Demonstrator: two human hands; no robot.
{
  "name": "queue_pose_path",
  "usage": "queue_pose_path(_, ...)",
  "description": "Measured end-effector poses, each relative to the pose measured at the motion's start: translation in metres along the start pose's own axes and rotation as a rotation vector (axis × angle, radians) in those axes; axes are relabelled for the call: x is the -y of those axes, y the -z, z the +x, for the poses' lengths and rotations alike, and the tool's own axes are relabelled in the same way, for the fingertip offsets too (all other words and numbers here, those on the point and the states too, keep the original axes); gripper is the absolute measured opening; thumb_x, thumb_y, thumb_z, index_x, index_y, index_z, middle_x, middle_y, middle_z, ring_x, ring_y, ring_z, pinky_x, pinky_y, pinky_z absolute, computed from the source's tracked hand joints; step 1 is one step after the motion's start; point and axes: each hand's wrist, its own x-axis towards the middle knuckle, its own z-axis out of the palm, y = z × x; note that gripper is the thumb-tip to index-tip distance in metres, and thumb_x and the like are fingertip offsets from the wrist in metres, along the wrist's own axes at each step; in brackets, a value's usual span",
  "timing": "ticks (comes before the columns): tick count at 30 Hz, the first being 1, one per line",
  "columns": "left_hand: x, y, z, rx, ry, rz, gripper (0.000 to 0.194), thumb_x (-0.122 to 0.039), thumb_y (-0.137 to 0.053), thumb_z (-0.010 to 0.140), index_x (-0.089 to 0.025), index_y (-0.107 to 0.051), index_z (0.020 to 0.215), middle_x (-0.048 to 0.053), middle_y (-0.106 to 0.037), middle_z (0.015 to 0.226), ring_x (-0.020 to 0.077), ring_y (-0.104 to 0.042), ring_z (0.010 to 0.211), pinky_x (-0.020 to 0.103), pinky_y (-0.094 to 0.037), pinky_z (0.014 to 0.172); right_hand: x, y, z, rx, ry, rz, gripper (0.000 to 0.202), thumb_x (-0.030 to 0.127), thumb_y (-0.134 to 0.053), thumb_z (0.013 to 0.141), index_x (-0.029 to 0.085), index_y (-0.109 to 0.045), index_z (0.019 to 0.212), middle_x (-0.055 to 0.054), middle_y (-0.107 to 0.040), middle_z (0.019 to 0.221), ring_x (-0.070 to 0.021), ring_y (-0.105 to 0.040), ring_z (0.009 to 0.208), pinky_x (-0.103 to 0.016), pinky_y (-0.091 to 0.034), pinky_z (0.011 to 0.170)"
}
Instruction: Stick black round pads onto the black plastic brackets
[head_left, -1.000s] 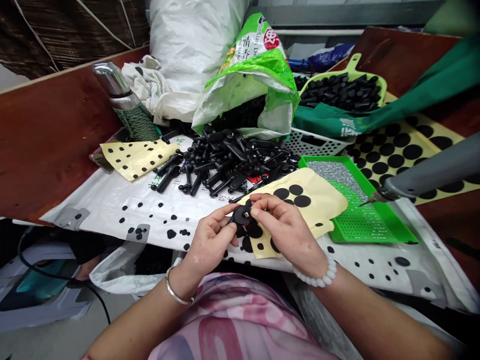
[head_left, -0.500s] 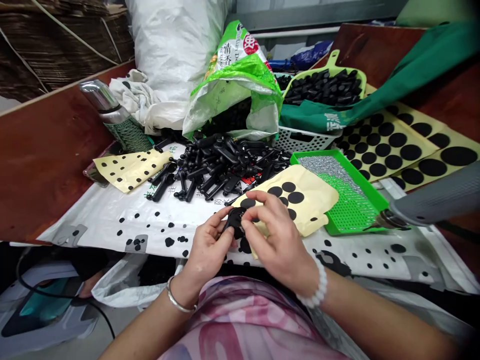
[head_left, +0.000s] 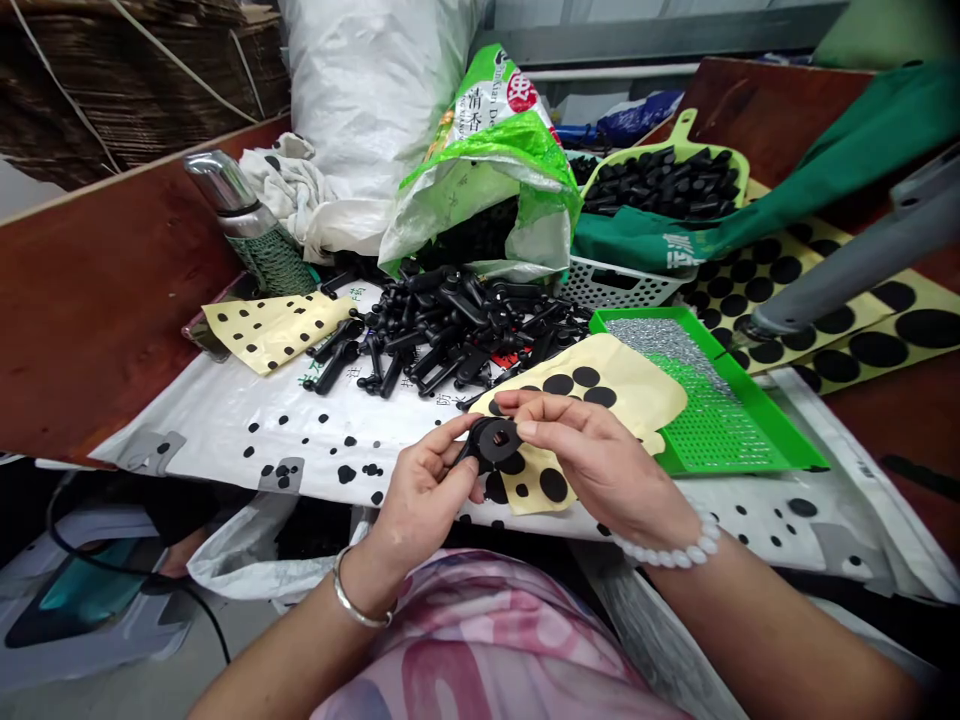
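Between thumb and fingers, my left hand [head_left: 431, 485] grips a black part [head_left: 480, 450] near the middle of the table. A round black disc with a hole [head_left: 498, 438] lies against that part. My right hand [head_left: 592, 450] pinches the disc's right edge between thumb and fingertips. Under and behind my hands is a cream sheet [head_left: 637, 385] bearing black round stickers. Just beyond them lies a heap of black handle-like parts [head_left: 457, 325].
A green tray [head_left: 780, 440] of small metal pieces is at right, below a grey tool [head_left: 847, 265]. Behind stand an open green bag [head_left: 517, 160], a scoop [head_left: 739, 165] of black pieces and a flask [head_left: 255, 225]. A dotted sheet [head_left: 281, 330] lies left.
My right hand has shifted right and turned, uncovering the disc's hole. The grey tool has swung up and away from the green tray. The whole view has shifted slightly.
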Motion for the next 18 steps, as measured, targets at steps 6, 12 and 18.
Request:
queue_pose_path(6, 0.0008, 0.0006, -0.0026, -0.002, -0.003, 0.008, 0.048, -0.018, -0.057, 0.073, -0.006, -0.051, 0.118, -0.002, -0.057, 0.057, 0.0079, -0.050, 0.050, 0.020, -0.040, 0.054, 0.0004, -0.0046, -0.0017, -0.023, -0.003, -0.043, 0.014, 0.027, -0.061, 0.071, 0.017, -0.058, 0.061, -0.007, -0.061, 0.106, -0.0244, -0.048, 0.112, -0.036, -0.030, 0.095)
queue_pose_path(12, 0.0015, 0.0002, -0.0025, -0.004, -0.011, -0.007, 0.049, -0.019, -0.058, 0.072, -0.005, -0.050, 0.119, -0.001, -0.059, 0.061, 0.0079, -0.050, 0.051, 0.020, -0.041, 0.053, -0.0011, -0.0074, 0.0000, -0.053, 0.006, -0.064, 0.013, 0.028, -0.062, 0.070, 0.018, -0.059, 0.062, -0.007, -0.060, 0.109, -0.0235, -0.049, 0.110, -0.036, -0.032, 0.094)
queue_pose_path(18, 0.0012, -0.0001, -0.0021, -0.004, -0.001, -0.033, 0.049, -0.018, -0.058, 0.072, -0.004, -0.050, 0.119, 0.000, -0.060, 0.063, 0.0074, -0.049, 0.050, 0.020, -0.041, 0.052, -0.0012, -0.0092, -0.0005, -0.056, 0.013, -0.087, 0.014, 0.029, -0.063, 0.069, 0.018, -0.059, 0.062, -0.006, -0.061, 0.108, -0.0235, -0.049, 0.109, -0.035, -0.033, 0.093)
